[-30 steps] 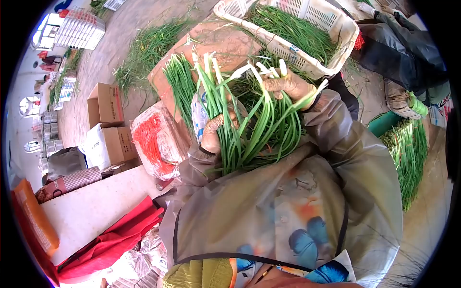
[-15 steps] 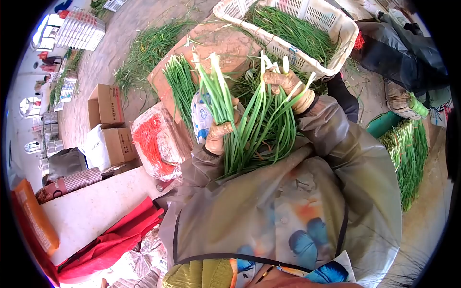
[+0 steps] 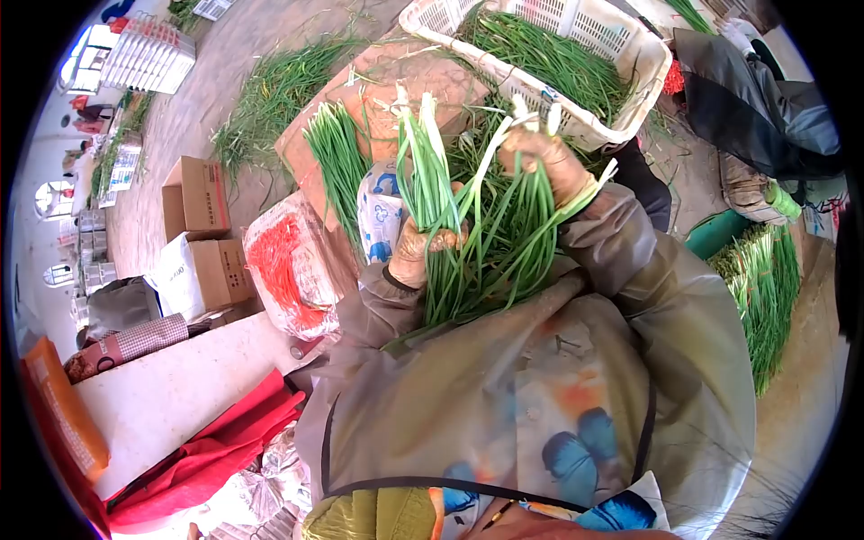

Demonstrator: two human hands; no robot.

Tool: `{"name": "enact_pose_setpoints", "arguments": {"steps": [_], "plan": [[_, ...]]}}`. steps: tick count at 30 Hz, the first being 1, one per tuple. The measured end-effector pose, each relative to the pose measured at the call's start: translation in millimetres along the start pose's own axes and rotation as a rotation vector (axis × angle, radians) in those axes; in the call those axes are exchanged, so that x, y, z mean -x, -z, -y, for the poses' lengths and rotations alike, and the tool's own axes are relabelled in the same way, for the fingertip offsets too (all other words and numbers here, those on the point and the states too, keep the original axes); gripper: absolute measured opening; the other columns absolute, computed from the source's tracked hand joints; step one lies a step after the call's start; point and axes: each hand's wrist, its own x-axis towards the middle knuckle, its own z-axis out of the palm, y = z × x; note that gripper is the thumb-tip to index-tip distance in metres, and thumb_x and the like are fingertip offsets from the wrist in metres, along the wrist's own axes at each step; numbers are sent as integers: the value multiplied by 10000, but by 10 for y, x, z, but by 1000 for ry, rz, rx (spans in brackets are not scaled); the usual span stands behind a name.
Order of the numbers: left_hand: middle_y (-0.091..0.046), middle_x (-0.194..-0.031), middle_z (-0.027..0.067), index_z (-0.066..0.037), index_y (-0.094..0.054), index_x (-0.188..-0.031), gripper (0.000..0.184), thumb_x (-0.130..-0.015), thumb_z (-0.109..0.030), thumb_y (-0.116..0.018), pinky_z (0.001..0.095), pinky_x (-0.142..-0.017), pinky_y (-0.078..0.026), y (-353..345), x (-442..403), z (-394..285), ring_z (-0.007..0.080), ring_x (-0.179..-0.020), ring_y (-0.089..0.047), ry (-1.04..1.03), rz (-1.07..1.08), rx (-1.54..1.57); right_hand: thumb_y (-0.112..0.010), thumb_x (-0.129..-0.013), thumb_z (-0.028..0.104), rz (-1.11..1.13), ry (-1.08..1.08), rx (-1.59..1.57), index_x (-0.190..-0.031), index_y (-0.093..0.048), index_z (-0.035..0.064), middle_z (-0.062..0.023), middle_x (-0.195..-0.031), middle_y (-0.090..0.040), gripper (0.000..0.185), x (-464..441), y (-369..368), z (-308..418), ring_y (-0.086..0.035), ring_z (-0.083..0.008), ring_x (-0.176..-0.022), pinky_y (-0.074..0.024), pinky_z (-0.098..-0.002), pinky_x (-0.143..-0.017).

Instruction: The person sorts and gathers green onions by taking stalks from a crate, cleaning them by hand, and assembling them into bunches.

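My left hand point(image 3: 423, 250), in a soiled glove, is wrapped round a bunch of garlic chives point(image 3: 430, 184), their pale ends pointing up. To its right, my right hand point(image 3: 551, 164), gloved too, is closed on a few more chives; pale ends show above its fingers and green leaves hang below. Loose chives point(image 3: 504, 261) spread across my lap between both hands, against the translucent apron point(image 3: 486, 387). Just left of the held bunch, another bunch of chives point(image 3: 335, 153) lies on a brown board point(image 3: 378, 85).
Ahead stands a white plastic crate point(image 3: 652, 85) with chives inside. Red ties point(image 3: 281, 261) lie on a wrapped package at left, near cardboard boxes point(image 3: 198, 207). Stacked chives point(image 3: 765, 297) are at right. A person's dark-clothed leg point(image 3: 747, 108) is at upper right. Loose greens point(image 3: 270, 99) litter the floor.
My left hand has shifted slightly right with its bunch, which now stands more upright. My right hand has turned, and the chives in it have swung.
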Motion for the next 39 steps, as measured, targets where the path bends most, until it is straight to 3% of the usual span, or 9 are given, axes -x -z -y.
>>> {"name": "enact_pose_setpoints", "arguments": {"steps": [11,13,15,17,21,24,28,32,39], "plan": [[-562,-916,83,-22,-440,-1209,626,-683,-211,-720,262,-680,-464,119,319,3,155,-761,-552,-80,-246,49,-614,-800,201,99,104,-433,-766,-548,92,61,-490,-392,132,-60,421,-85,-376,-69,-480,-300,-200,-427],[-597,-811,67,-16,-620,-905,290,-646,-110,-710,337,-740,-473,155,353,-13,203,-774,-572,-137,-289,109,-640,-781,175,31,-26,-337,-796,-590,88,50,-526,-474,102,-22,455,4,-414,-72,-504,-338,-214,-442],[-614,-829,63,-27,-637,-779,168,-646,-105,-705,337,-706,-477,151,376,-42,201,-756,-585,-95,-374,147,-670,-765,167,-189,35,419,-916,-623,71,11,-614,-559,186,2,242,-27,-424,-83,-486,-370,-218,-467],[-626,-837,68,-25,-637,-793,200,-637,-118,-723,311,-675,-479,-7,379,-88,189,-729,-591,-134,-370,44,-676,-755,131,-269,10,680,-960,-611,19,-18,-750,-577,242,-46,358,-145,-442,-94,-544,-372,-227,-494],[-645,-791,83,-30,-640,-877,297,-619,-114,-760,281,-644,-485,-204,263,-72,168,-687,-599,-150,-415,-77,-626,-808,182,-380,257,320,-963,-613,18,0,-747,-577,226,-113,252,36,-432,-27,-530,-340,-165,-445],[-634,-885,85,-14,-604,-962,395,-623,-143,-760,293,-708,-475,-56,190,16,169,-776,-597,-32,-274,-153,-727,-712,307,-254,-155,519,-937,-628,39,14,-661,-565,364,-161,-143,12,-447,-55,-504,-351,-201,-427],[-603,-960,97,-6,-525,-1099,544,-665,-260,-733,306,-745,-473,-325,151,-20,184,-836,-582,50,-253,-148,-718,-711,224,-77,-21,516,-941,-622,30,8,-691,-577,316,-228,-309,-125,-462,-86,-528,-373,-235,-500],[-538,-1131,100,-20,-389,-1275,720,-700,-316,-707,328,-877,-419,-500,209,-145,210,-996,-534,-37,-301,-58,-638,-749,69,-81,50,385,-1047,-578,31,-31,-935,-621,306,-183,-199,-138,-568,-134,-854,-438,-271,-792],[-573,-1057,39,-25,-502,-1177,516,-705,-118,-689,296,-865,-408,-125,107,-1,159,-947,-537,-32,-257,-378,-666,-747,166,-72,114,638,-934,-607,8,-36,-707,-604,252,-193,-189,-116,-544,-113,-623,-428,-243,-579]]}}
